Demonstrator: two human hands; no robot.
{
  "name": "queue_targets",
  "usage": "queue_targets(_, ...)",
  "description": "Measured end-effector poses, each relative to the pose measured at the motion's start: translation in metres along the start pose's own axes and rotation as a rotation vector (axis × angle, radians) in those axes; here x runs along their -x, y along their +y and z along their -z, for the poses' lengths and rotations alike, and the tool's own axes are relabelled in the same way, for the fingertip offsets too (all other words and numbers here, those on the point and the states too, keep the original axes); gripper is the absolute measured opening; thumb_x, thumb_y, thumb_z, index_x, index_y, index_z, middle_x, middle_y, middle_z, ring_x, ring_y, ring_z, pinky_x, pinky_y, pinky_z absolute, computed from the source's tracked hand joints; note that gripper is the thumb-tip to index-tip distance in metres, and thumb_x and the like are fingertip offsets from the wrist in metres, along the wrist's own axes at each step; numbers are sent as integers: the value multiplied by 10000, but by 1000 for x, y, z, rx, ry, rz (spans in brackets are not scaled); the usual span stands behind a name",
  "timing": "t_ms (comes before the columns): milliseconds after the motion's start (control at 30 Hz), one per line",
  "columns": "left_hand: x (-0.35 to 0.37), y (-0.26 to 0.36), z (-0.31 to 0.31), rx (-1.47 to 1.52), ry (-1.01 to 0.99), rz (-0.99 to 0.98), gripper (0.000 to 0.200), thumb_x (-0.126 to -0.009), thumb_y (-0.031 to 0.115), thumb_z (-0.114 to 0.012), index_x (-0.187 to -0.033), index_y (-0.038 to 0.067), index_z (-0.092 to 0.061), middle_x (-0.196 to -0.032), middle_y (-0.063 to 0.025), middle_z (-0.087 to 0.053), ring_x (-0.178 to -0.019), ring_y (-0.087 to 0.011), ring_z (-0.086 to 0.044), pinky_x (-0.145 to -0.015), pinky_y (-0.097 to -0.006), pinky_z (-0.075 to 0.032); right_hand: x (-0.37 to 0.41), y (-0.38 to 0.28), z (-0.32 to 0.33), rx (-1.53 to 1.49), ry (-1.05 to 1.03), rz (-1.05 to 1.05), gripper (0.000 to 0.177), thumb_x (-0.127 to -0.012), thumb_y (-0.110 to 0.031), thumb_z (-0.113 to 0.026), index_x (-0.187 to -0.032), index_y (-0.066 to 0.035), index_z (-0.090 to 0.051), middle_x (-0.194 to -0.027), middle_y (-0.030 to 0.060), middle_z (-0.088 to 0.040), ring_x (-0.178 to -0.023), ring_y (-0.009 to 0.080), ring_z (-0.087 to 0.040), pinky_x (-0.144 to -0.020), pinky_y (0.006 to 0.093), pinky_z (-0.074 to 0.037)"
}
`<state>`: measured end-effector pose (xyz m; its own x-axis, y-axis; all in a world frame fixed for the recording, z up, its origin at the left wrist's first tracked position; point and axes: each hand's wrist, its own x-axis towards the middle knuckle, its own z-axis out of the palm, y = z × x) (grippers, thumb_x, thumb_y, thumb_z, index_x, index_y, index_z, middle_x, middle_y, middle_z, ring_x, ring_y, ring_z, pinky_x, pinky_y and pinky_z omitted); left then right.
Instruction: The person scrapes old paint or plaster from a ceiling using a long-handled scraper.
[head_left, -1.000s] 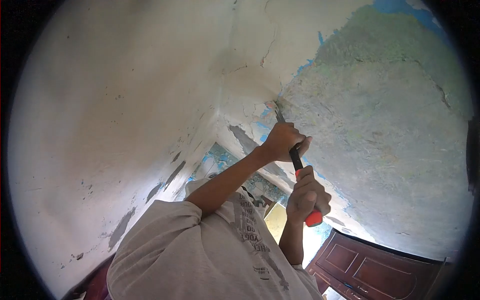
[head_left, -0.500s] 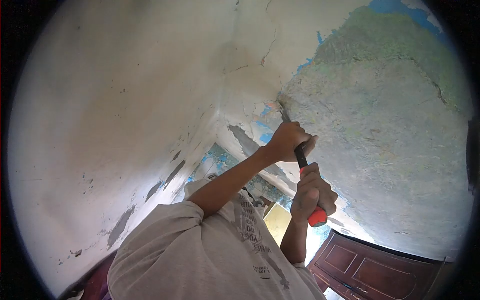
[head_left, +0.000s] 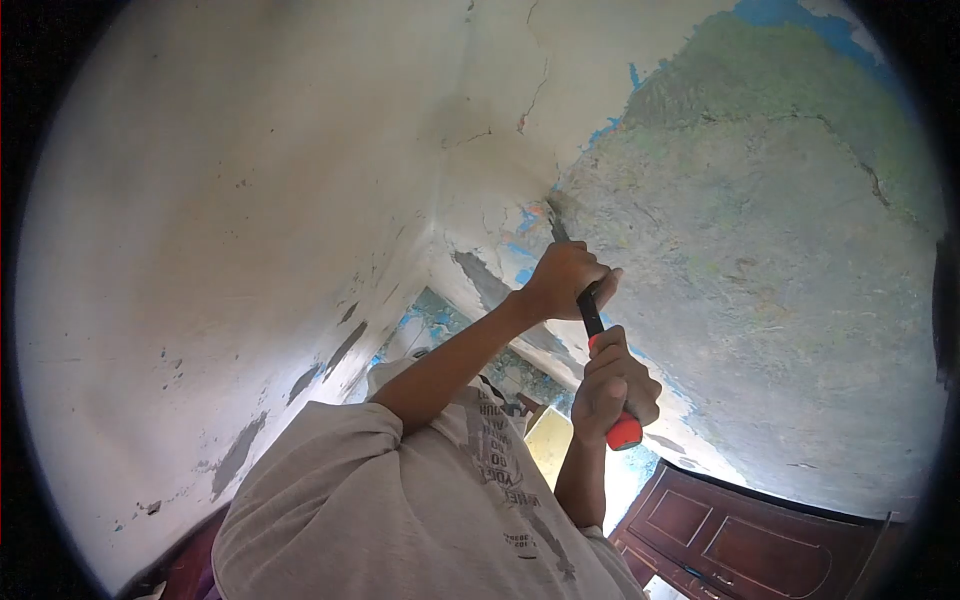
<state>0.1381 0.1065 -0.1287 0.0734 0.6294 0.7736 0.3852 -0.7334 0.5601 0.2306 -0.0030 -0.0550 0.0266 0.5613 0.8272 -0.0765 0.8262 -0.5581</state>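
Note:
Both my hands grip one long-handled scraper (head_left: 592,318) with a black shaft and a red grip. My left hand (head_left: 566,280) is closed around the upper shaft, close to the metal head. Lower down, my right hand (head_left: 614,388) wraps the red grip, whose rounded end pokes out below the fist. The scraper's tip touches the wall (head_left: 740,300) where whitish paint borders bare grey plaster. Bits of blue and orange show in the peeling paint (head_left: 528,216) beside the tip. The exact shape of the blade is hard to make out.
On the left, another whitish wall (head_left: 200,240) with peeled grey patches meets this one at a corner. Cracks run through the paint above the tool. A dark brown wooden cabinet (head_left: 720,530) stands at the lower right. My light shirt (head_left: 400,500) fills the bottom middle.
Both hands and the scraper have shifted slightly left in view, with the tip moving a little left along the paint edge. The grip on the tool is unchanged.

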Motion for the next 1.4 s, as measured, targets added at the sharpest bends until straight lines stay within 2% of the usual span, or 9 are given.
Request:
queue_targets(200,-4,14,-8,14,-24,16,425,-882,177,-699,-503,115,-517,-471,-91,-482,-445,-318,-485,-520,-421,-403,-8,-13,12,-37,14,-18,421,-964,-90,-522,-567,-50,-385,-488,60,-434,-440,157,-341,-555,375,-321)
queue_targets(367,16,-22,-13,3,23,61,364,-841,157,-733,-534,112,-543,-523,-111,-534,-509,-330,-541,-555,-415,-427,5,23,16,-24,-26,-94,475,-1006,-184,-565,-576,-15,-458,-524,59,-468,-471,170,-412,-576,392,-384)
queue_targets(500,9,-10,-8,-11,35,51,359,-818,110,-740,-525,109,-533,-516,-109,-522,-513,-327,-543,-566,-414,-435,-5,2,3,19,-7,-69,481,-1015,-170,-574,-578,-4,-465,-532,59,-477,-467,172,-404,-572,385,-375)
queue_targets(700,13,-26,-5,-16,80,88,385,-840,128,-727,-516,86,-522,-504,-116,-495,-488,-339,-512,-525,-431,-409,-5,24,4,-8,-92,-126,481,-1014,-149,-552,-566,-15,-440,-527,61,-469,-459,174,-397,-573,392,-386)
queue_targets(933,-2,-7,-6,34,92,54,404,-868,126,-713,-516,88,-521,-494,-122,-486,-450,-339,-486,-512,-435,-405,-18,2,2,-9,-112,-59,486,-998,-153,-576,-556,2,-445,-518,64,-466,-443,180,-403,-559,385,-429)
queue_targets(1067,22,-38,-6,-42,145,105,427,-877,105,-703,-501,89,-502,-486,-115,-476,-444,-327,-481,-509,-433,-407,-2,34,-3,45,-142,-95,462,-992,-144,-575,-569,3,-462,-529,67,-480,-458,186,-429,-570,387,-446)
queue_targets(1233,8,-18,-8,8,98,83,331,-841,104,-721,-559,91,-548,-535,-109,-514,-511,-326,-527,-525,-420,-410,-17,12,-2,29,-158,-65,433,-979,-125,-573,-579,7,-475,-542,71,-488,-472,193,-451,-579,383,-459)
queue_targets(1333,14,-30,-11,108,120,19,309,-833,105,-724,-576,89,-553,-535,-112,-516,-514,-335,-528,-528,-423,-409,-12,23,0,50,-190,-68,415,-971,-114,-572,-585,10,-483,-550,74,-494,-481,198,-465,-584,381,-467)
queue_targets(1400,30,-49,-11,-17,155,66,330,-836,110,-735,-570,83,-542,-550,-119,-536,-509,-344,-543,-526,-425,-415,-1,43,-1,85,-207,-111,403,-966,-106,-571,-589,12,-488,-555,76,-497,-486,201,-474,-587,379,-473)
